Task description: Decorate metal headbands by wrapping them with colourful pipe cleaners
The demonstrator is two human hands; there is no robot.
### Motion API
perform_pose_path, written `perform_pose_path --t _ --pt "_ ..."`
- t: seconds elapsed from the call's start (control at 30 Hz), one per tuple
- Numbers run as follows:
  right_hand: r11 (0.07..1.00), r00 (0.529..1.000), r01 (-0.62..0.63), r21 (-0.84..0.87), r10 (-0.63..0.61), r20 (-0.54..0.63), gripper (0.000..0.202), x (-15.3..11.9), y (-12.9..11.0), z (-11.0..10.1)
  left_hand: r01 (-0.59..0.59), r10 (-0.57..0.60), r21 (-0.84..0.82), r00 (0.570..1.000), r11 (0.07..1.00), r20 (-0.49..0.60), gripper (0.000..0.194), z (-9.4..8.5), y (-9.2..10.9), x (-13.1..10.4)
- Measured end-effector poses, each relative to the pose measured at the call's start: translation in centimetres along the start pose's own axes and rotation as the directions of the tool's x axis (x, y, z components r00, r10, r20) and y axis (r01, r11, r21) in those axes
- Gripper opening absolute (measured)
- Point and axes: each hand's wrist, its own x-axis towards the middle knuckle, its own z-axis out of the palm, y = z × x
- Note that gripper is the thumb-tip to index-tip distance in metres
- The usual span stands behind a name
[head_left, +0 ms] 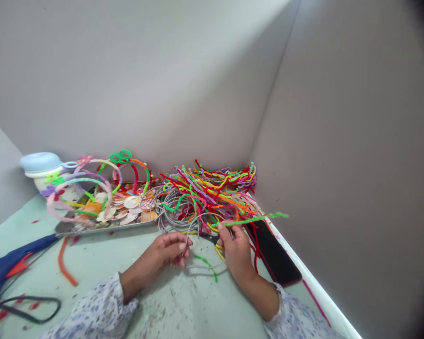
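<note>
My left hand [164, 256] pinches a thin grey wire hoop [201, 267] between thumb and fingers. The hoop spans across to my right hand [239, 258], whose thumb and forefinger are closed on a green pipe cleaner [249, 220]. Its end sticks out to the right, above the phone. Scissors [219, 253] with yellow handles lie beside my right hand, partly hidden by it. A short green pipe cleaner piece [208, 264] rests on the table between the hands. Just behind them lies a coil of grey wire [176, 207].
A heap of colourful pipe cleaners [212, 188] fills the back. Left of it, a metal tray [109, 229] holds shells and finished-looking pipe cleaner headbands [79, 176]. A lidded white container [44, 172], a blue glue gun [7, 266] and a black phone [275, 256] lie around.
</note>
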Motion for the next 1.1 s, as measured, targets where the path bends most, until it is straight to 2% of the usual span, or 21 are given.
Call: perform_pose_path --t 0.13,0.27,0.37,0.63,0.8,0.93,1.03,1.1 --pt "0.999 0.998 -0.009 -0.045 0.007 -0.054 0.027 0.6 0.0 -0.2 0.056 -0.055 -0.004 0.997 0.998 0.052 0.026 -0.3 -0.2 0.1" --pt "0.988 0.989 0.103 -0.116 -0.114 -0.094 0.023 1.0 0.3 -0.4 0.081 -0.077 -0.063 0.994 0.995 0.075 0.024 -0.5 -0.3 0.2" --pt "0.978 0.985 0.156 -0.136 -0.165 -0.055 0.02 1.0 0.5 -0.5 0.071 -0.06 -0.109 0.993 0.992 0.103 0.022 -0.5 -0.2 0.2" --pt "0.979 0.983 0.166 -0.12 -0.174 -0.061 0.022 0.7 0.6 -0.4 0.045 -0.054 0.081 0.993 0.996 0.107 0.019 -0.2 -0.7 0.0" --pt "0.963 0.971 0.228 -0.142 -0.236 -0.042 0.018 0.6 0.5 -0.4 0.028 -0.034 0.055 0.993 0.998 0.116 0.017 0.1 -0.7 -0.1" --pt "0.886 0.911 0.396 -0.243 -0.412 -0.016 0.012 0.7 -0.1 -0.7 0.046 -0.039 -0.092 0.996 0.995 0.078 0.016 0.1 -0.4 -0.1" --pt "0.78 0.83 0.525 -0.341 -0.557 0.004 0.009 0.6 -0.7 -1.1 0.026 -0.015 -0.212 0.998 0.977 0.056 0.019 -0.1 0.1 -0.2" --pt "0.706 0.769 0.611 -0.357 -0.636 0.058 0.011 0.1 -0.8 -1.2 0.009 0.001 -0.258 0.999 0.966 0.036 0.018 -0.2 0.3 -0.2"
